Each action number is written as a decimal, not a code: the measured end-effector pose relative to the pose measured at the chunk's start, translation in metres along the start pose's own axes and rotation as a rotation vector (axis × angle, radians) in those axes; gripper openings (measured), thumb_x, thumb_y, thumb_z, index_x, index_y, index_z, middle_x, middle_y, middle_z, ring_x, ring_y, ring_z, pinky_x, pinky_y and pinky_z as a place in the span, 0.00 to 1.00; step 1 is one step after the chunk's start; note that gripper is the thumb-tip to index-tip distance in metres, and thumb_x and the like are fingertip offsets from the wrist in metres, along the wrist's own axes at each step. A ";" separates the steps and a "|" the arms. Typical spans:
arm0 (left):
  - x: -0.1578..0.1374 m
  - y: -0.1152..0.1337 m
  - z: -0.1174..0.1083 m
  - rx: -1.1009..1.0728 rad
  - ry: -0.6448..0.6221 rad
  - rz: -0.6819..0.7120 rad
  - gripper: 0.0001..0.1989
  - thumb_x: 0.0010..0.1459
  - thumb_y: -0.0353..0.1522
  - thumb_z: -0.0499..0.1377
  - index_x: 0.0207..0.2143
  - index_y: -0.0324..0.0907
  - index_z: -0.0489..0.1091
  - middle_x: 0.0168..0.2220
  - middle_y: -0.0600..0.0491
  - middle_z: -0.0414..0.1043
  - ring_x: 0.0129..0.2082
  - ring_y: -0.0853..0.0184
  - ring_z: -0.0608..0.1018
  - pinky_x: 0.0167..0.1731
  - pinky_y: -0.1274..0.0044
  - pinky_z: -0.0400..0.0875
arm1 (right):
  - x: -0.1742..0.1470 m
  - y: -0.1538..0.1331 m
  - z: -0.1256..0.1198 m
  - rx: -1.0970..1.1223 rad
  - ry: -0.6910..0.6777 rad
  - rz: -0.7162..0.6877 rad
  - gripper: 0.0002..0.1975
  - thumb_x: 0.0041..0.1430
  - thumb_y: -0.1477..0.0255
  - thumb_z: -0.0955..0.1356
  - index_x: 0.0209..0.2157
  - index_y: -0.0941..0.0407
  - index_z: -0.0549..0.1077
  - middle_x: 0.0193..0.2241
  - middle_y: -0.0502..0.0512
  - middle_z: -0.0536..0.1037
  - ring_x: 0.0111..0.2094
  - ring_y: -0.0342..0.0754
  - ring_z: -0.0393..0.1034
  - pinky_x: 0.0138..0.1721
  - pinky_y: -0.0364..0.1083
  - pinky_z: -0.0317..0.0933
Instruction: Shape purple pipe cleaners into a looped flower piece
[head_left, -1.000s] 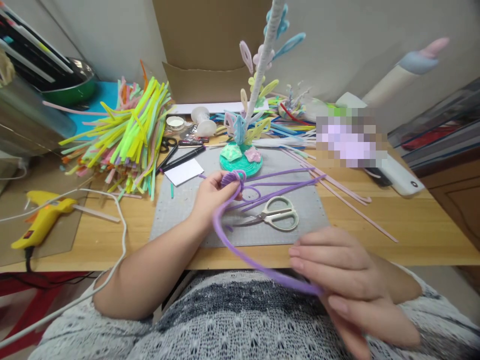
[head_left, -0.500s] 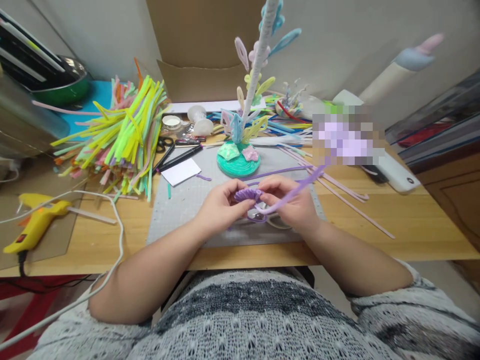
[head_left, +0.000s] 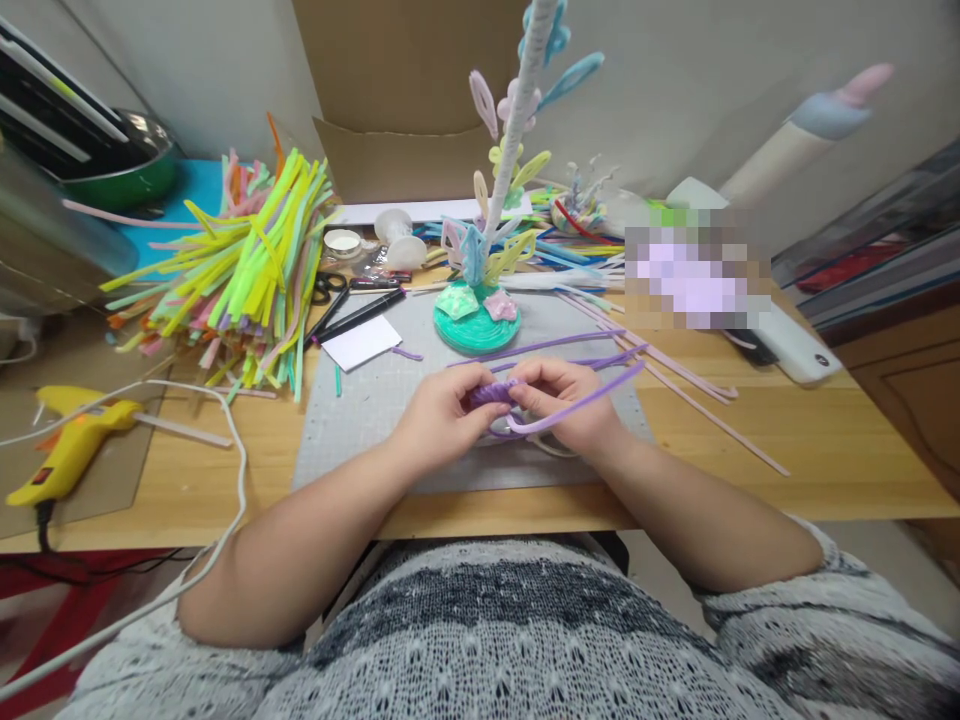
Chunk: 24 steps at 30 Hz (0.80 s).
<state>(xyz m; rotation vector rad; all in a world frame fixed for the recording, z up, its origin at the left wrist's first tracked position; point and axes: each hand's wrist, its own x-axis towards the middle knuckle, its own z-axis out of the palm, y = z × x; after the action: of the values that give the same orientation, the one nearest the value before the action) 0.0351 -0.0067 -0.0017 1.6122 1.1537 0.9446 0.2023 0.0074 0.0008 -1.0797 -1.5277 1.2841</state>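
Note:
Between my two hands is a small coiled piece of purple pipe cleaner (head_left: 491, 394). My left hand (head_left: 446, 408) pinches its left side between thumb and fingers. At its right end, my right hand (head_left: 566, 405) is closed on the same piece, fingertips together. A loose purple tail (head_left: 581, 402) runs from it to the right, across the front of my right hand. Under the hands, a pair of scissors (head_left: 553, 446) is partly hidden. Straight purple pipe cleaners (head_left: 555, 343) lie on the grey cutting mat (head_left: 360, 440) just beyond.
A decorated stem rises from a green round base (head_left: 476, 325) behind my hands. Left are a bundle of pipe cleaners (head_left: 247, 270), a white card (head_left: 362, 343), black pens (head_left: 365, 315) and a yellow glue gun (head_left: 71, 440) with a white cable (head_left: 241, 470). Pink pipe cleaners (head_left: 712, 415) lie right.
The loose purple tail has swung down and toward me, now lying lower over my right hand. The coiled piece has turned slightly in my fingers, and my right hand has shifted a little.

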 end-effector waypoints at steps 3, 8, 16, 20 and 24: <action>0.000 -0.001 0.001 -0.225 0.020 -0.025 0.08 0.51 0.35 0.59 0.31 0.40 0.67 0.25 0.56 0.67 0.21 0.74 0.69 0.22 0.80 0.63 | 0.000 0.000 0.000 -0.005 0.010 -0.002 0.12 0.47 0.63 0.71 0.26 0.58 0.72 0.23 0.50 0.74 0.24 0.42 0.68 0.25 0.42 0.64; 0.001 0.001 0.001 -0.342 0.015 -0.087 0.09 0.51 0.36 0.60 0.31 0.40 0.65 0.21 0.58 0.66 0.16 0.75 0.68 0.18 0.81 0.63 | 0.000 -0.001 -0.001 0.069 0.022 -0.023 0.11 0.49 0.64 0.70 0.29 0.57 0.72 0.24 0.49 0.74 0.23 0.41 0.68 0.26 0.42 0.65; 0.002 0.002 0.002 -0.356 0.015 -0.143 0.08 0.50 0.34 0.61 0.29 0.39 0.65 0.20 0.58 0.66 0.15 0.76 0.67 0.16 0.82 0.62 | 0.000 -0.001 0.000 0.085 0.023 0.042 0.12 0.47 0.64 0.72 0.27 0.58 0.71 0.20 0.47 0.71 0.20 0.39 0.63 0.22 0.41 0.61; 0.001 0.001 0.003 -0.311 0.029 -0.134 0.08 0.49 0.34 0.61 0.28 0.39 0.65 0.19 0.59 0.65 0.15 0.76 0.67 0.16 0.82 0.61 | -0.001 -0.001 0.001 0.085 0.000 0.064 0.12 0.48 0.64 0.71 0.27 0.58 0.71 0.19 0.47 0.71 0.20 0.39 0.64 0.23 0.41 0.61; 0.001 -0.001 0.003 -0.327 0.034 -0.118 0.09 0.50 0.35 0.61 0.28 0.39 0.65 0.20 0.58 0.66 0.16 0.75 0.68 0.17 0.82 0.62 | -0.001 -0.001 0.003 0.109 0.011 0.057 0.12 0.47 0.64 0.72 0.27 0.58 0.70 0.22 0.48 0.73 0.23 0.40 0.66 0.27 0.42 0.64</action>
<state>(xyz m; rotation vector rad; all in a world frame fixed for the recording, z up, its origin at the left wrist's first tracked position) 0.0382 -0.0064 -0.0032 1.2578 1.0436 1.0277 0.1994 0.0051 0.0010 -1.0645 -1.4111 1.3817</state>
